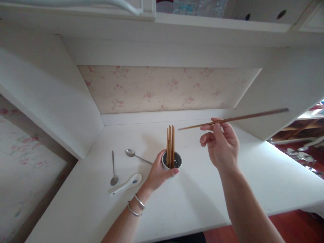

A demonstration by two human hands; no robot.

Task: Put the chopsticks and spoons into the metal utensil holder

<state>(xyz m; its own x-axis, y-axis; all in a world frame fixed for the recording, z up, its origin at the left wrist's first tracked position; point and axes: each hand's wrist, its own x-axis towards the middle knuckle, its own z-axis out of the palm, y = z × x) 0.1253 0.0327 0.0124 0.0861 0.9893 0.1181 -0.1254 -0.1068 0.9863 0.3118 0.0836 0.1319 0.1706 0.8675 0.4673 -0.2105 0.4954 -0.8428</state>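
Note:
My left hand [159, 172] is wrapped round a small round holder [179, 162] with a pale rim and a dark inside. Several wooden chopsticks [170, 143] stand upright in it, bunched together. Up to the right, my right hand [222, 141] pinches a single chopstick [243, 117] between thumb and fingers. That chopstick lies nearly level, its thin end pointing left toward the holder without touching the others. Left of my left hand, on the white surface, are a metal spoon [130, 153], a second metal spoon [114, 180] and a white ceramic spoon [126, 185] with a blue mark.
The white countertop [197, 202] sits in a recess between side panels. A cabinet shelf [222, 22] hangs overhead, holding clear containers [199, 7]. Floral wallpaper [157, 87] covers the back. Past the right panel stands a shelf with dishes [303, 156].

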